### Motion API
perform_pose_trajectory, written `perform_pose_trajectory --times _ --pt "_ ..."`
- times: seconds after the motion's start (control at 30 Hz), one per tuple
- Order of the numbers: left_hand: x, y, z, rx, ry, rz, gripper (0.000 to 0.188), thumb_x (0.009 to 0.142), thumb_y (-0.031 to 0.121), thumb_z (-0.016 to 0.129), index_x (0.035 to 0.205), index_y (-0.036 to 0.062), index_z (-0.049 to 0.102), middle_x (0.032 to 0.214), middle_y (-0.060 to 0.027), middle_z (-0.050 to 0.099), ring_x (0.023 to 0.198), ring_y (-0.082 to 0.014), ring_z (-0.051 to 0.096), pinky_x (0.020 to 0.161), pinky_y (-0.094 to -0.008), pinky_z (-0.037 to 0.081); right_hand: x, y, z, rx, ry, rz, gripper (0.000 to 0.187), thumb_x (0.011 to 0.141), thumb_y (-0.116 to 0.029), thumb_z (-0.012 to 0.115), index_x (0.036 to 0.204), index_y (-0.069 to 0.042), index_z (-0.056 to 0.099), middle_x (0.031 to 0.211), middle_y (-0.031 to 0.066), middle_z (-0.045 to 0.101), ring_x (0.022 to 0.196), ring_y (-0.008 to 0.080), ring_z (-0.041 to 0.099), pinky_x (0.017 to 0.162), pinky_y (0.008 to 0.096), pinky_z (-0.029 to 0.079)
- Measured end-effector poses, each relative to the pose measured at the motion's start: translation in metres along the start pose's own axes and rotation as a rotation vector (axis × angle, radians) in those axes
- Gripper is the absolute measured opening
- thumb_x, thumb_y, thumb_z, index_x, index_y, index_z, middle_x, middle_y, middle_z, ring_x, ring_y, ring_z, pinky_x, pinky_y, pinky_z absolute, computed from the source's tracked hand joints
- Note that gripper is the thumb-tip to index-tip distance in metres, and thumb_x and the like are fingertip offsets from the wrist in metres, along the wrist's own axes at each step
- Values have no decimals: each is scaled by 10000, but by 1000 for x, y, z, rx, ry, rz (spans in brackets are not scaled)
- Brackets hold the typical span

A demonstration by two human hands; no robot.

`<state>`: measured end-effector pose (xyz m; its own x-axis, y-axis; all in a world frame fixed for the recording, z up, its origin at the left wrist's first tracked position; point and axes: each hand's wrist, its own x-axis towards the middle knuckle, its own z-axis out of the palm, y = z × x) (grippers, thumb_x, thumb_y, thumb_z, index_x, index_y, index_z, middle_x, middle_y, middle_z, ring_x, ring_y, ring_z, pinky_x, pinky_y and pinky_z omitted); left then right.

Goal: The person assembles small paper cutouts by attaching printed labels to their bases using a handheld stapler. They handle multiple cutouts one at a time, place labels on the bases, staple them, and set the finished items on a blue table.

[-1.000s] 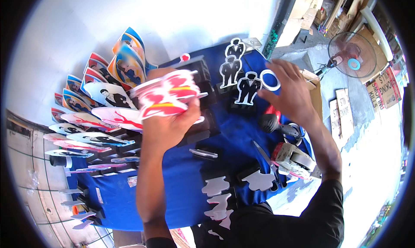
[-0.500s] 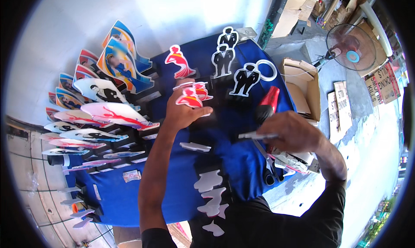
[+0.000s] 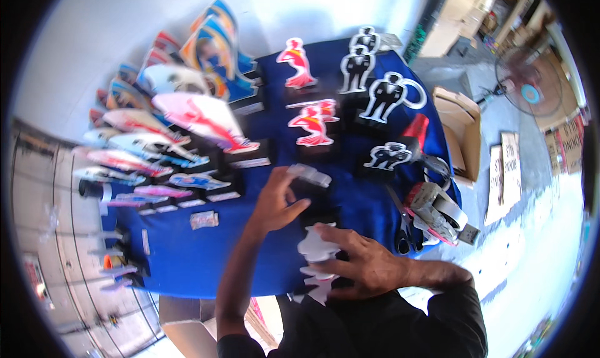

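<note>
My left hand (image 3: 278,202) is spread, fingertips curled on a small clear flat plastic piece (image 3: 308,175) lying on a black block just ahead of it; touching, not pinching as far as I can tell. My right hand (image 3: 362,264) lies flat, fingers together, pressing down on a stack of white flat cut-out shapes (image 3: 317,253) at the near edge of the blue cloth-covered table (image 3: 187,258), just below my left hand.

Risks, as I judge them: the white cut-outs sit partly over the table edge, so lifting my right palm carelessly could let them slide off onto the floor. They look thin and smooth, so they could fan apart. The clear piece is glossy and hard to see; a sloppy grip could flick it away or knock it off its block. Reaching further forward, my left forearm could tip the red-and-white bird figure on a black base (image 3: 311,124) just beyond my fingers; it stands upright and looks top-heavy.

Further from my left hand stand black-and-white flat figure cut-outs on black bases (image 3: 387,95), rigid with crisp outlines. Left of my left hand, rows of colourful fish-shaped flat figures (image 3: 200,117) lean on black stands, glossy printed faces. Right of my right hand lie black-handled scissors (image 3: 403,230) and a roll of tape (image 3: 453,211), close together; blur hides finer detail.
</note>
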<state>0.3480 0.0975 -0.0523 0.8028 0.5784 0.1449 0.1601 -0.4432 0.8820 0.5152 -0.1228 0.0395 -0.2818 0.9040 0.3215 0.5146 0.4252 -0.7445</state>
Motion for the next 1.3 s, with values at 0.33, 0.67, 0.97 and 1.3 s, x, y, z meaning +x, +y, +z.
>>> perform_pose_trajectory --times 0.33,0.67,0.97,1.3 --pt "11 14 99 -17 265 130 236 949 234 721 1022 19 658 992 -163 595 878 -368 649 739 -433 524 -32 3 7 113 397 287 435 663 -128 811 1070 -4 718 1201 214 600 1023 332 631 819 417 549" --pt "-3 44 142 107 293 -28 396 985 290 674 1306 85 562 1236 -178 546 920 -384 674 778 -465 560 -91 23 -13 -482 523 176 377 782 -257 666 1103 -65 624 1247 243 555 1132 401 569 919 464 481" --pt "-75 47 113 206 386 -120 343 934 168 691 1266 112 626 1205 -142 593 979 -365 683 773 -450 585 -122 29 48 -566 770 213 760 887 -474 703 1474 -69 441 1495 312 389 1385 472 410 1065 574 430" --pt "-149 -23 -110 957 372 -358 538 837 -5 637 1358 130 637 1254 -93 614 1021 -348 689 769 -484 587 -139 42 72 -546 710 306 634 974 -489 654 1357 0 526 1265 220 586 1159 409 568 936 526 494"
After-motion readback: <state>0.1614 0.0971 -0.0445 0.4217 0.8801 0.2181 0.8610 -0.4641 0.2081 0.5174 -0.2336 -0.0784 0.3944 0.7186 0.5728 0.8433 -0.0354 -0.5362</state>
